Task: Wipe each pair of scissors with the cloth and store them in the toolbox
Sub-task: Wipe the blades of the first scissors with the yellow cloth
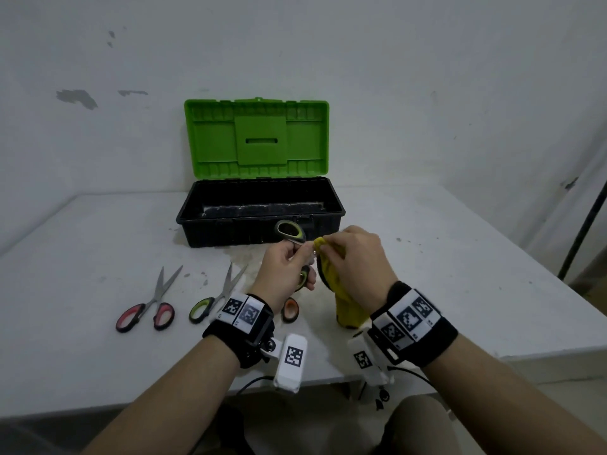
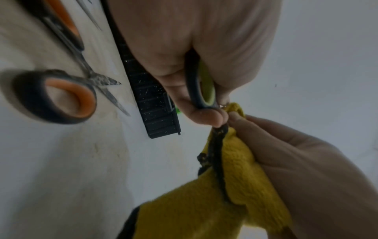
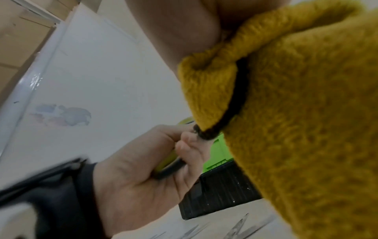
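Note:
My left hand point(image 1: 289, 267) grips the handles of green-and-black scissors point(image 1: 290, 232), held above the table in front of the toolbox. My right hand point(image 1: 354, 257) holds a yellow cloth point(image 1: 345, 300) bunched around the blades, which are hidden inside it. In the left wrist view the scissors handle point(image 2: 202, 87) sits between my fingers, with the cloth point(image 2: 235, 169) just below. The right wrist view is mostly filled by the cloth point(image 3: 296, 113). The black toolbox point(image 1: 259, 224) stands open with its green lid point(image 1: 256, 139) upright.
Three more pairs lie on the white table point(image 1: 460, 274): red-handled scissors point(image 1: 147, 310) at the left, green-handled scissors point(image 1: 213, 300) beside them, and orange-handled scissors point(image 1: 290, 309) under my left hand. The table's front edge is close to me.

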The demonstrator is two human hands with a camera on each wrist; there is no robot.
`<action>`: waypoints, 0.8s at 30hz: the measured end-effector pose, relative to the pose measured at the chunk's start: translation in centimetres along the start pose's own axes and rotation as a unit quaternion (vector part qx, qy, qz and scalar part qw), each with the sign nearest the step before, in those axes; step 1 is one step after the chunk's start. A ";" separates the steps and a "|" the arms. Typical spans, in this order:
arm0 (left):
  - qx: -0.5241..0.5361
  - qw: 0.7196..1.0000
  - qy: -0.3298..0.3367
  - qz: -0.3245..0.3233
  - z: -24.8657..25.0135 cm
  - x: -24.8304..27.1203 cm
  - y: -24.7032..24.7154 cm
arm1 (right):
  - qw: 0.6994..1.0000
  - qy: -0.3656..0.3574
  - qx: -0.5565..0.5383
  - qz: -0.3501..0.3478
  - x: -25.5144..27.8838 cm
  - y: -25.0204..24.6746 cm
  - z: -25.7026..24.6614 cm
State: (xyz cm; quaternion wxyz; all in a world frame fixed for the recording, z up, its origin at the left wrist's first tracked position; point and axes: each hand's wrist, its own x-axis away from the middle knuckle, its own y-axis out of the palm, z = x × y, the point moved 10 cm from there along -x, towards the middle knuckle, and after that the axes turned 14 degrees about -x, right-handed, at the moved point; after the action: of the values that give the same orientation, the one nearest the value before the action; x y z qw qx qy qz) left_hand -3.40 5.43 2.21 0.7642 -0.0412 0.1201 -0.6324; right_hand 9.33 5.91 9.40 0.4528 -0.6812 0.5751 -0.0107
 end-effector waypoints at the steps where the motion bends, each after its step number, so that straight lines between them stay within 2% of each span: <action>1: -0.004 1.000 -0.001 -0.001 -0.1 0.1 -0.1 | 1.000 0.009 0.008 0.005 -0.3 -0.3 0.4; 5: 0.002 1.000 -0.001 0.008 -0.3 0.3 -0.5 | 0.998 0.048 0.017 0.035 -1.5 -2.0 2.3; 10: 0.041 0.997 -0.041 0.046 -0.3 0.1 -1.2 | 0.999 0.039 0.014 0.027 -1.3 -1.8 2.3; 14: 0.032 0.995 -0.066 0.074 -0.8 0.3 -1.7 | 0.999 0.046 0.017 0.023 -1.2 -1.7 2.7; 17: 0.009 0.992 -0.076 0.098 -1.1 0.5 -2.1 | 0.998 0.044 0.019 0.028 -0.9 -2.1 2.3; 20: -0.025 0.990 -0.076 0.120 -1.4 0.5 -2.6 | 1.000 0.017 -0.003 0.023 0.0 -2.0 -0.2; 24: -0.124 0.981 -0.034 0.146 -1.1 0.1 -3.1 | 0.999 -0.014 -0.011 -0.028 1.4 0.5 -3.3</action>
State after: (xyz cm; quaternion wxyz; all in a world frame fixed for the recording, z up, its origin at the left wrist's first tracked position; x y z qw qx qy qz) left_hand -6.58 4.82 1.75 0.8406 -0.1387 0.1762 -0.4930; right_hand 7.61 2.82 10.29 0.4528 -0.7019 0.5497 -0.0075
